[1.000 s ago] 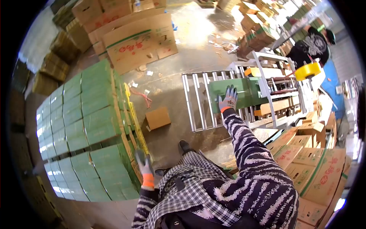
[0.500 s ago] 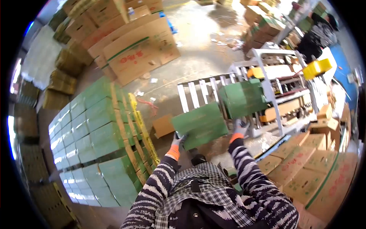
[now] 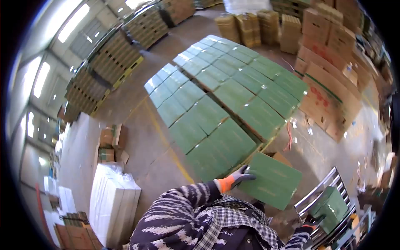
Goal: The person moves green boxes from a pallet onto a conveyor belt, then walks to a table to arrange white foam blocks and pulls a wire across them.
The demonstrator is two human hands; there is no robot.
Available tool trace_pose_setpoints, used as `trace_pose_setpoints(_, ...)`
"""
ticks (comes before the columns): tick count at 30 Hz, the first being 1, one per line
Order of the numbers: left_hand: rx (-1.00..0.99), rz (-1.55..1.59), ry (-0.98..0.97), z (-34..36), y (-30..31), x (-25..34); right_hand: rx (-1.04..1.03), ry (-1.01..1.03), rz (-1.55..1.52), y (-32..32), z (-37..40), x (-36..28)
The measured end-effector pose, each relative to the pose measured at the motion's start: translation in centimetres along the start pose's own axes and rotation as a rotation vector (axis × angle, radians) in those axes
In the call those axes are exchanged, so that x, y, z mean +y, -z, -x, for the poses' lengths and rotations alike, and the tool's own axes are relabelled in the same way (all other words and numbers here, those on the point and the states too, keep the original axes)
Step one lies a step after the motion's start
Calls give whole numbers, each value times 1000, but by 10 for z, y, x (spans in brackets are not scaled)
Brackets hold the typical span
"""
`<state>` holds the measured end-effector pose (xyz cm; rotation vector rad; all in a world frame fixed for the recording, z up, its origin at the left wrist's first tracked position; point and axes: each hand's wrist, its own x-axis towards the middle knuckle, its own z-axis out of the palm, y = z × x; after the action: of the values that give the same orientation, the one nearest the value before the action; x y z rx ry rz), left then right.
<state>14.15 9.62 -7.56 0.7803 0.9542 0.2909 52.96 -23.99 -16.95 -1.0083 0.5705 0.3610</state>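
My left hand (image 3: 238, 178), in a grey glove with an orange cuff, is closed on the left edge of a flat-topped green carton (image 3: 273, 181). That carton is beside the near corner of a large block of stacked green cartons (image 3: 221, 143). My right hand (image 3: 314, 221) is low on the right, apart from the held carton. Its fingers stretch toward the near side of a second green carton (image 3: 329, 208) and seem to touch it. This second carton sits on a roller conveyor (image 3: 339, 183).
Large brown cardboard boxes (image 3: 329, 98) stand behind the stack at the right. A white wrapped stack (image 3: 112, 202) and small brown boxes (image 3: 112, 139) are on the left. Palletised goods (image 3: 104, 68) line the far left. Paper scraps and a red strap (image 3: 289, 135) lie on the floor.
My view has swung left toward the stacked cartons. The carton in my left hand has moved off the conveyor's end toward the stack. My right hand is now farther from it.
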Motion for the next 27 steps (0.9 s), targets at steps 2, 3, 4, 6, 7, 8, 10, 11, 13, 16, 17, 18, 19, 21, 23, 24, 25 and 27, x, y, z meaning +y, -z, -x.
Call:
trace_pose_setpoints(2,53,120,-61,46,47,22,-149,-58,88,-18,33,43)
trace_pose_setpoints(3,97,219,-94,65,77,38,-207,-140,82,-47,64,61)
trace_pose_setpoints(4,93,235,-107,81,112,48,-344,-189,87,-74,91,90)
trace_pose_setpoints(6,229,295,-87,111,174,61,-474,-260,203,-125,158,135)
trace_pose_setpoints(7,223,457,-192,125,199,65,-559,-304,225,-153,187,161)
trace_pose_setpoints(8,268,490,-204,133,232,63,-571,-328,213,-185,229,185)
trace_pose_setpoints(10,282,541,-263,149,299,59,-525,-322,261,-236,275,242)
trace_pose_setpoints(11,349,570,-194,167,315,79,-552,-277,309,-258,303,269)
trace_pose_setpoints(13,361,562,-299,177,364,78,-645,-438,173,-290,328,324)
trace_pose_setpoints(16,378,607,-384,187,413,80,-654,-293,338,-350,422,371)
trace_pose_setpoints(17,378,625,-421,191,425,82,-645,-283,357,-365,453,378)
trace_pose_setpoints(18,383,645,-462,195,433,82,-660,-286,359,-372,465,395)
trace_pose_setpoints(19,393,654,-476,200,436,81,-671,-249,359,-377,470,416)
trace_pose_setpoints(21,392,619,-502,209,446,93,-700,-224,345,-386,482,447)
trace_pose_setpoints(23,416,640,-531,217,450,102,-809,-287,424,-384,491,475)
trace_pose_setpoints(24,436,671,-534,222,452,101,-822,-328,440,-384,493,488)
trace_pose_setpoints(25,445,673,-533,223,462,93,-836,-368,456,-385,495,501)
trace_pose_setpoints(27,459,743,-547,209,492,85,-642,-354,481,-397,524,511)
